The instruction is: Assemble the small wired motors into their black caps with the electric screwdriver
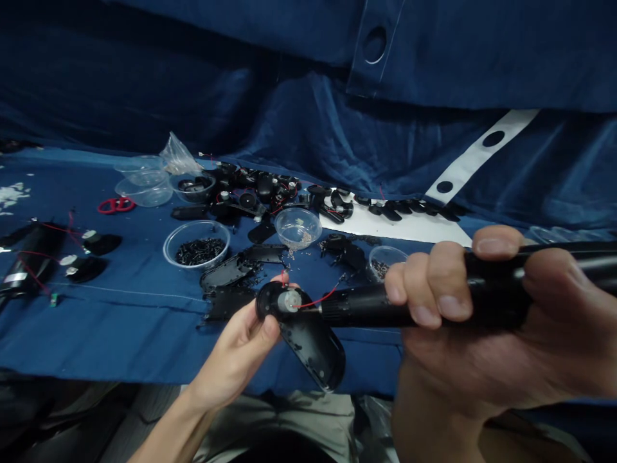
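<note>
"What lies on the blue cloth (pixel 96 337)?"

"Toward the far edge, a clear bowl (pixel 196 244) of black screws, a smaller bowl (pixel 297 227) of pale bits, stacked clear containers (pixel 142 190), a crumpled plastic bag (pixel 178 155)."

"Anything nearby?"

"Red-handled scissors (pixel 116 205), left of them."

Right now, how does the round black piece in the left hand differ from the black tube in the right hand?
The round black piece in the left hand is a flat disc; the black tube in the right hand is long and narrow. The piece shows a silver centre, the tube none. Both are black, with a red wire running between them.
</note>
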Motion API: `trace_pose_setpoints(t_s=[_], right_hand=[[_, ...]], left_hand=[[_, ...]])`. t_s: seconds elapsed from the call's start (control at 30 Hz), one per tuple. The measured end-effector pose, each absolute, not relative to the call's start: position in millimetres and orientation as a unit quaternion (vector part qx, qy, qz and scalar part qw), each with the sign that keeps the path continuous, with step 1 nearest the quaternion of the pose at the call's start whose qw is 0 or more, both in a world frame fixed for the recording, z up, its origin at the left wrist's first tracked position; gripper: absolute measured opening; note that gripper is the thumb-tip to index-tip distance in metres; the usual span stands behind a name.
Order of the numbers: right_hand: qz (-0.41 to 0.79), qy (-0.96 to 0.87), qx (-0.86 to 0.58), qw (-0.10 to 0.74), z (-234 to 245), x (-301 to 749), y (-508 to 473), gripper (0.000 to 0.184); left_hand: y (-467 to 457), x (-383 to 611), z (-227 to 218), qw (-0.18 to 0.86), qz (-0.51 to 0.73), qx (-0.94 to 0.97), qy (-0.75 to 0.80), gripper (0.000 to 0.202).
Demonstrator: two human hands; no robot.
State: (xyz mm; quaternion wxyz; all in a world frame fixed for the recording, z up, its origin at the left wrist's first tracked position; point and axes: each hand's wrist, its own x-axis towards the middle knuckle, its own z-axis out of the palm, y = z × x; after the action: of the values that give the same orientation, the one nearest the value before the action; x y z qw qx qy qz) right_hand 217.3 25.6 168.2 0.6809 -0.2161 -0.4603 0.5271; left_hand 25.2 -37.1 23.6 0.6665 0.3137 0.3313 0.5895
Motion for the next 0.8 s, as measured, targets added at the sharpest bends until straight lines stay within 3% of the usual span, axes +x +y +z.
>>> trace_pose_setpoints(t_s=[0.43, 0.6, 0.8], right_hand=[[0.520, -0.467, -0.227, 0.678, 164.7, 212.5, 26.3, 0.012], [0.517, -0.478, -0.235, 0.670, 162.9, 209.5, 28.0, 0.012], [0.546, -0.466, -0.220, 0.660, 163.5, 212.0, 31.7, 0.020]], left_hand=[[-35.4, 21.7, 22.9, 0.646, 0.569, 0.353, 0.367, 0.057], [-33.1, 22.0, 28.2, 0.686, 0.556, 0.315, 0.347, 0.053], [-31.5, 19.0, 27.3, 0.686, 0.541, 0.348, 0.340, 0.055]])
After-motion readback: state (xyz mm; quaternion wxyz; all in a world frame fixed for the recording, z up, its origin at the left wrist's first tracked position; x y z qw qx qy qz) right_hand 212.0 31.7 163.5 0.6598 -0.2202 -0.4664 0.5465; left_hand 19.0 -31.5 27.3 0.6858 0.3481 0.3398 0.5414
